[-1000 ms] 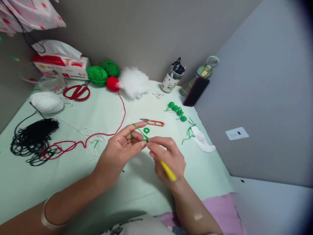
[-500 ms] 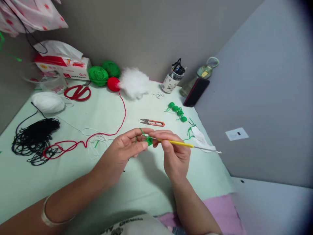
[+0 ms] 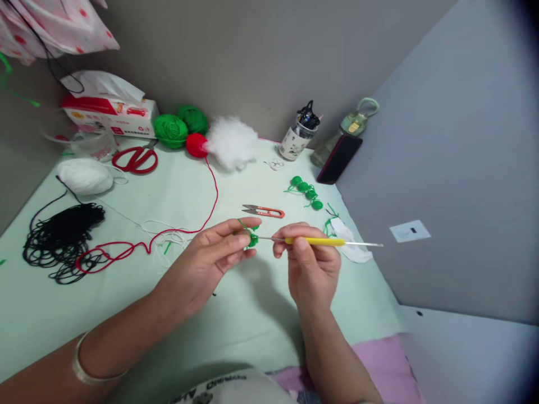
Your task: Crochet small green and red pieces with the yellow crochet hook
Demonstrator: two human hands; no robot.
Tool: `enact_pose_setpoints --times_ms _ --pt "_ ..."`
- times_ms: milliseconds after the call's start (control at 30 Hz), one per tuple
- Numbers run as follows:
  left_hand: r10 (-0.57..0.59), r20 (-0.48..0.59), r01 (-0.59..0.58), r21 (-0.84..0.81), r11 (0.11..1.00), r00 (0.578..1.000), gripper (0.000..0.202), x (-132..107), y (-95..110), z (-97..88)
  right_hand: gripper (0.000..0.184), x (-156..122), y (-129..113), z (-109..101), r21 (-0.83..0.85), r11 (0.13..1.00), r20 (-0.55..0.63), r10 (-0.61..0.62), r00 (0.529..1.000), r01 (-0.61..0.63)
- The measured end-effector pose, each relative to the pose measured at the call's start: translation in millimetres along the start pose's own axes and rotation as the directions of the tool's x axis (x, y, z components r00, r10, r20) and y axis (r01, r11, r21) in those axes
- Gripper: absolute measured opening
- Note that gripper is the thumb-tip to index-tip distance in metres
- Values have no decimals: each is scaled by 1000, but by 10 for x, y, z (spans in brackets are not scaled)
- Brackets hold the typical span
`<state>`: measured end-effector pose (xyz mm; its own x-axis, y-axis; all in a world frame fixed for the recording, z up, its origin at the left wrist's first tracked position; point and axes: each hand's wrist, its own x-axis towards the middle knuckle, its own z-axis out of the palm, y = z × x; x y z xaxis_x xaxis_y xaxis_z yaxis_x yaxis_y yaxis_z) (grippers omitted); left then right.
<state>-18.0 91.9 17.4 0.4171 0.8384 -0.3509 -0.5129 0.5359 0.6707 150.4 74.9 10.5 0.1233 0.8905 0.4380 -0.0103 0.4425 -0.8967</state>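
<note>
Over the middle of the table, my left hand [image 3: 214, 252] pinches a small green crochet piece [image 3: 253, 240] between thumb and fingers. A strand of green yarn runs up over its index finger. My right hand [image 3: 314, 264] is closed around the yellow handle of a crochet hook [image 3: 315, 242], held almost level. The hook's thin metal shaft points left and meets the green piece; its tip is hidden there. A second metal end sticks out to the right of the handle. Just beyond my hands lie orange thread snips [image 3: 264, 211].
Several small green crocheted balls [image 3: 303, 187] lie at right, near a phone [image 3: 340, 159] leaning on a bottle. Green yarn balls [image 3: 170, 131], white stuffing [image 3: 233, 143] and red scissors [image 3: 135, 160] sit at the back. Black cord [image 3: 63, 241] and loose red yarn [image 3: 217, 193] spread at left.
My right hand has moved right, away from my left hand, drawing the hook along with it. More of the metal shaft now shows between the hands, and the hook lies more level.
</note>
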Motion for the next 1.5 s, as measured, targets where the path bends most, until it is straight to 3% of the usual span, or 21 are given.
enact_pose_setpoints --times_ms 100,233,300,400,467,533,633,733,800,833,900,967,1033,1067,1133,1233,1333,1500 --pt "83 22 -85 108 990 996 28 -25 -21 28 15 11 17 37 25 999 60 45 997 -46" --pt "122 27 -125 158 979 992 26 -34 -48 39 17 -26 14 67 -81 996 61 -17 998 22" --pt "103 18 -105 129 986 994 30 -31 -58 36 22 -61 12 66 -219 967 105 -109 988 130" --pt "16 22 -17 45 999 1000 39 -16 -73 25 39 -110 15 58 -457 818 211 -282 936 350" --pt "-58 69 59 -3 998 996 37 5 -80 10 44 -113 14 50 -480 776 227 -340 913 409" --pt "-101 105 105 -35 994 989 35 32 -75 -13 37 -84 6 31 -405 847 167 -302 939 345" --pt "-91 74 95 -44 995 993 30 57 -46 -46 22 -4 -5 -13 -160 981 2 -109 994 108" --pt "-33 10 33 19 999 999 25 42 -23 -45 19 48 -2 -38 90 992 -43 92 995 -88" --pt "28 -25 -25 91 996 999 31 14 -30 -15 19 36 6 -22 115 984 9 134 991 -134" --pt "66 -40 -60 121 991 997 38 -2 -41 7 18 16 10 -4 59 992 37 113 993 -115" --pt "119 -52 -110 141 984 992 48 -30 -66 56 19 -43 18 39 -171 985 91 -21 996 36" --pt "121 -56 -114 114 987 991 51 -48 -85 97 30 -103 26 77 -404 879 168 -201 965 253" --pt "79 -47 -75 81 994 996 49 -54 -90 116 40 -139 33 95 -478 793 201 -318 927 376" --pt "58 -38 -55 70 996 998 46 -52 -88 115 41 -144 35 96 -459 804 182 -331 926 378" --pt "25 -1 -25 54 998 1000 39 -43 -79 98 35 -125 41 86 -347 897 97 -258 961 275" --pt "19 43 -21 47 999 999 26 -25 -63 62 18 -56 56 58 -110 994 -4 -5 1000 4" --pt "30 52 -33 61 998 998 20 -17 -48 51 15 10 69 40 66 982 -18 179 984 -178" --pt "36 8 -37 102 994 999 22 -31 -37 59 15 54 50 31 193 952 23 239 971 -239"
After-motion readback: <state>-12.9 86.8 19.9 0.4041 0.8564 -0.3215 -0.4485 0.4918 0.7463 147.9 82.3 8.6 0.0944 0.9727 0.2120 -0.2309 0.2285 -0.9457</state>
